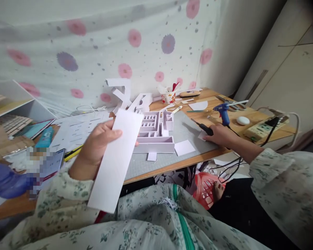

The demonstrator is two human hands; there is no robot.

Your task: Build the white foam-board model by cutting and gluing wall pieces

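My left hand point(101, 142) grips a long white foam board strip point(117, 159) by its edge, thumb on the face, and holds it tilted in front of the table. My right hand point(223, 134) is closed on a slim black-handled tool point(206, 129) with a thin dark tip; its exact kind is hard to make out. Between the hands, a white board model point(156, 139) with several compartments and small slats stands on a grey cutting mat point(141, 166). The strip covers its left part. A small white board piece point(184, 148) lies beside the model, near my right hand.
A blue glue gun point(223, 113) rests behind my right hand, near a white rounded object point(242, 120) and a power strip point(263, 128) with cables. White offcuts point(125, 92) and a paper cup point(168, 96) are at the back. A red basket point(202, 185) sits below the table edge.
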